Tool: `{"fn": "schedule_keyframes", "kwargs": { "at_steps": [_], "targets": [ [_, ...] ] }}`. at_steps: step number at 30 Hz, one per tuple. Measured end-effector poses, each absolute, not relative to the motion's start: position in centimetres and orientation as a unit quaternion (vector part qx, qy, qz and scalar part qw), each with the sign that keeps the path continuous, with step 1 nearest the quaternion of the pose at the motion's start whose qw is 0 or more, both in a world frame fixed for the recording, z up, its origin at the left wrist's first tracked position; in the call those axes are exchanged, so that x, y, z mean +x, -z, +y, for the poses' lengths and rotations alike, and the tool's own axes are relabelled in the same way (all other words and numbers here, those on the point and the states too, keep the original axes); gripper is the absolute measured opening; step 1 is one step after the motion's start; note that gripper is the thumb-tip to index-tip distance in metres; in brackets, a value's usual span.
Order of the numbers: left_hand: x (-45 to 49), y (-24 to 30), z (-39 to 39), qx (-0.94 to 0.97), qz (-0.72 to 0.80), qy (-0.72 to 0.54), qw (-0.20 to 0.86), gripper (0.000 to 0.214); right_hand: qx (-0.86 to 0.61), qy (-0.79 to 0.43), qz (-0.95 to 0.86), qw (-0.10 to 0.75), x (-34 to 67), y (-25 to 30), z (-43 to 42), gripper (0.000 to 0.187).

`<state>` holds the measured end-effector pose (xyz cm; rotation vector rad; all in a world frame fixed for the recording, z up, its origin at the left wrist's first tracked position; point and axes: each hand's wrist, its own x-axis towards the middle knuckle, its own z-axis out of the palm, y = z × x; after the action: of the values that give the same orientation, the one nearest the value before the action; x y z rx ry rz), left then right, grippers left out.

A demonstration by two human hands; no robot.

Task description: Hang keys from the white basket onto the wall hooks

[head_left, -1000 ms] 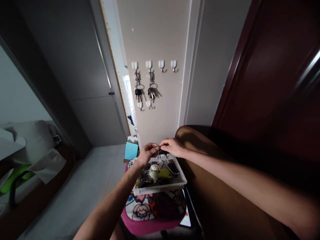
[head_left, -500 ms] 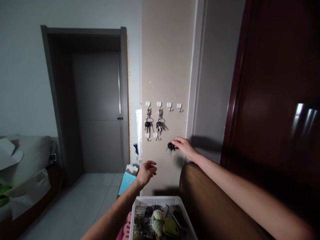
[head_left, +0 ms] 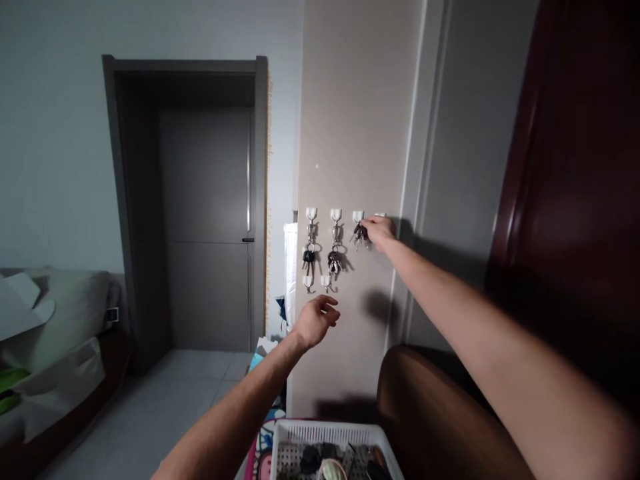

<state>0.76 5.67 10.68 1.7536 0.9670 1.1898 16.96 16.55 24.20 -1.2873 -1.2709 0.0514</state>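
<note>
My right hand (head_left: 381, 232) pinches a bunch of keys (head_left: 361, 235) up against the third white hook (head_left: 358, 217) of the upper row. Whether the ring touches the hook cannot be made out. The fourth hook is mostly covered by that hand. Two other key bunches hang by metal clasps: one with black-headed keys (head_left: 309, 259) on the first hook (head_left: 311, 213), another with silver and dark keys (head_left: 335, 261) on the second hook (head_left: 336, 215). Below them are two bare lower hooks (head_left: 326, 283). My left hand (head_left: 317, 321) hovers under these, fingers loosely bent and apart, holding nothing.
A white basket (head_left: 327, 432) of small items stands at the bottom, beside my knee (head_left: 420, 387). To the left are a grey door (head_left: 205, 220) and a cushioned seat (head_left: 75, 313). A dark red door (head_left: 575, 167) is on the right.
My right hand has risen with the keys from below the hooks to the third upper hook. My left hand has moved up slightly. The view has shifted a little.
</note>
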Motion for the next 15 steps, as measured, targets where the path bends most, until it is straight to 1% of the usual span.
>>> {"fn": "schedule_keyframes", "kwargs": {
  "at_steps": [4,8,10,13,15],
  "targets": [
    [0.2,-9.6,6.2,0.687,0.394,-0.467,0.393,0.022,-0.611,0.001,-0.507,0.608,16.4,-23.9,16.8,0.019],
    [0.0,-8.5,6.0,0.685,0.402,-0.457,0.401,0.022,-0.616,0.011,-0.536,0.577,16.4,-23.0,16.1,0.020],
    [-0.1,-7.7,5.5,0.683,0.407,-0.452,0.404,0.022,-0.615,0.037,-0.554,0.560,16.6,-22.4,15.1,0.022],
    [-0.3,-5.6,4.6,0.675,0.428,-0.438,0.411,0.023,-0.604,0.093,-0.597,0.519,16.6,-20.3,12.7,0.026],
    [-0.6,-3.8,3.9,0.670,0.451,-0.417,0.417,0.023,-0.581,0.108,-0.651,0.476,16.2,-17.8,10.7,0.027]
  ]
}}
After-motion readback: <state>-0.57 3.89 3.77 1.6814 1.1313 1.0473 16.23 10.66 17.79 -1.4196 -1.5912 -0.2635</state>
